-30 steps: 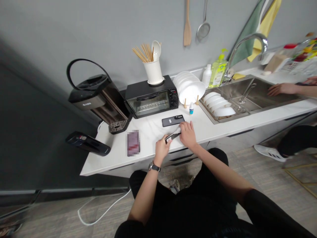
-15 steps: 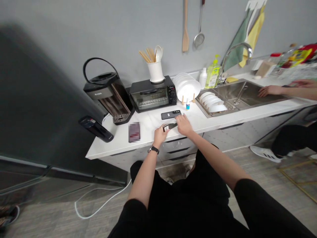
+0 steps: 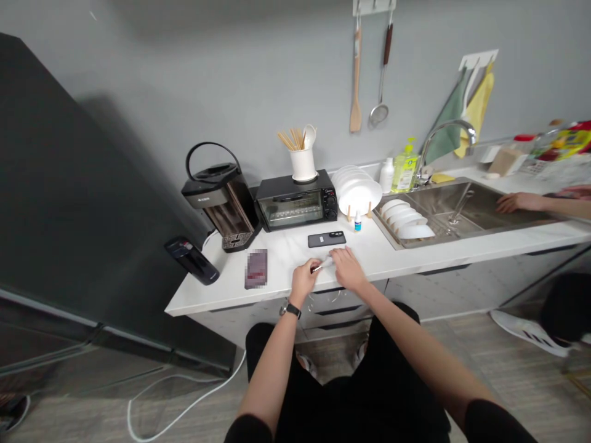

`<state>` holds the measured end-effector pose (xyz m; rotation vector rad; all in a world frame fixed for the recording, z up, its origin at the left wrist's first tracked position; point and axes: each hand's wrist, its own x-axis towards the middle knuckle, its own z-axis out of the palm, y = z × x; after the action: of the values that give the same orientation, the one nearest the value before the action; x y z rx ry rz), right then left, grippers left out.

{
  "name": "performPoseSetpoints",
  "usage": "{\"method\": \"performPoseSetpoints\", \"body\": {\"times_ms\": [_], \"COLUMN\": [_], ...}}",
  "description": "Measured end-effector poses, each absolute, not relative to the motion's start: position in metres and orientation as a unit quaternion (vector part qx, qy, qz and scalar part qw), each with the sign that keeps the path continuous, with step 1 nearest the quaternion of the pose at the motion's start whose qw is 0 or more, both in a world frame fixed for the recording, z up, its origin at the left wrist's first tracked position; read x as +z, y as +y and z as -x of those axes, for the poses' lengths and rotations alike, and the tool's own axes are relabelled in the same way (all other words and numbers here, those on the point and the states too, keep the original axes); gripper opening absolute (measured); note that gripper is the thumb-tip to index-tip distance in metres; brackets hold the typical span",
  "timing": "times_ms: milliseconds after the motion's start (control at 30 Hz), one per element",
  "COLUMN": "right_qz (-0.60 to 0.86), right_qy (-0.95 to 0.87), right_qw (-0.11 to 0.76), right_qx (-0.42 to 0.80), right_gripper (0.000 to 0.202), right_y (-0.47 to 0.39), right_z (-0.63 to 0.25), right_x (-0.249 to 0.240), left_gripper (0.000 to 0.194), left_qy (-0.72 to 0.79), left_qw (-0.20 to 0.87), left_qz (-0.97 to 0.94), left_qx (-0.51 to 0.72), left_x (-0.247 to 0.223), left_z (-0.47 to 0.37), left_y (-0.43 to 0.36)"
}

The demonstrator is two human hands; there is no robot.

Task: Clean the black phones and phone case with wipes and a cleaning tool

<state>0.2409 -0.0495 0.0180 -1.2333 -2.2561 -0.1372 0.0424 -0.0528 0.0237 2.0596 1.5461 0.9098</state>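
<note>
Over the counter's front edge, my left hand (image 3: 303, 280) is closed on one end of a thin, flat, phone-like thing (image 3: 316, 268), dark along its edge. A pale area shows between the hands; whether it is a shiny face or a separate piece is unclear. My right hand (image 3: 348, 269) grips the other end with bent fingers. Just beyond them a dark phone (image 3: 327, 239) lies flat, camera side up. A small white and blue bottle (image 3: 357, 222) stands behind it. Left of my hands lies a blurred-out dark rectangular item (image 3: 256, 269).
Behind stand a toaster oven (image 3: 297, 206), a water dispenser (image 3: 222, 206) and plates in a rack (image 3: 360, 195). A black flask-like object (image 3: 191, 261) is at the left end. Right is the sink (image 3: 484, 209), with bowls and another person's hand (image 3: 519, 202) at its rim.
The view has tilted up, so the counter sits lower in the picture. The thing in my hands has turned from showing its dark labelled face to nearly edge-on.
</note>
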Motion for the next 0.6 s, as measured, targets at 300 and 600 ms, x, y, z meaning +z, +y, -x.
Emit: {"method": "performPoseSetpoints", "body": {"times_ms": [300,600], "right_qz": [0.492,0.458], "right_qy": [-0.797,-0.818], "right_qw": [0.350,0.346], "right_qx": [-0.036,0.030], "right_gripper": [0.075,0.090], "right_y": [-0.059,-0.049], "right_z": [-0.209,-0.221], "right_x": [-0.002,-0.009], "left_gripper": [0.042,0.060], "left_qy": [0.544,0.572], "left_qw": [0.207,0.200], "left_qz": [-0.745,-0.752], "left_qx": [0.325,0.260], "left_x": [0.008,-0.004], "left_z": [-0.036,-0.029], "left_y": [-0.053,-0.051]}}
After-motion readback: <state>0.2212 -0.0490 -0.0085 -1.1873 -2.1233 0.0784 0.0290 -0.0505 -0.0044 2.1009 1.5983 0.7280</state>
